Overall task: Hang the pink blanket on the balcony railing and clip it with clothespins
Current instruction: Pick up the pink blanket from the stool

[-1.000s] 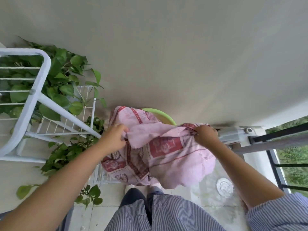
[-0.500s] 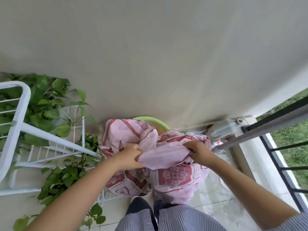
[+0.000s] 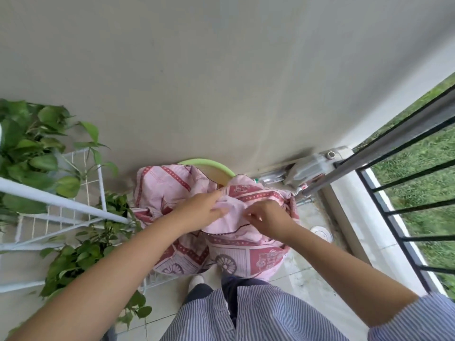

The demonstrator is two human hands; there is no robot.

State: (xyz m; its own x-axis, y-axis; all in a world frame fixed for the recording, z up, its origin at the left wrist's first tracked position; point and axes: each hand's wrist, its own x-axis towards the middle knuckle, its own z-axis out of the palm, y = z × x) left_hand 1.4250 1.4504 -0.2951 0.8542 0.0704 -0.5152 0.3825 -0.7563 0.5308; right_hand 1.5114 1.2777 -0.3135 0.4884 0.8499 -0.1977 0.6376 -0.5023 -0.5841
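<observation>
The pink blanket (image 3: 170, 185), patterned with dark red bands and wheel motifs, is bunched up in front of me over a green basin (image 3: 221, 168). My left hand (image 3: 199, 210) and my right hand (image 3: 266, 220) are close together on a pale fold at its middle, both gripping the cloth. The lower part of the blanket hangs down toward my feet. The balcony railing (image 3: 384, 143), a grey metal rail with black bars, runs along the right side. No clothespins are visible.
A white wire rack (image 3: 61, 200) with green leafy plants (image 3: 32, 148) stands at the left. The beige wall fills the upper view. A round floor drain (image 3: 320, 232) and a grey bracket (image 3: 312, 166) lie by the railing's base. Grass shows beyond the bars.
My hands have come together from the blanket's two ends to its middle. The blanket has slackened and sunk lower, and the view has turned toward the railing.
</observation>
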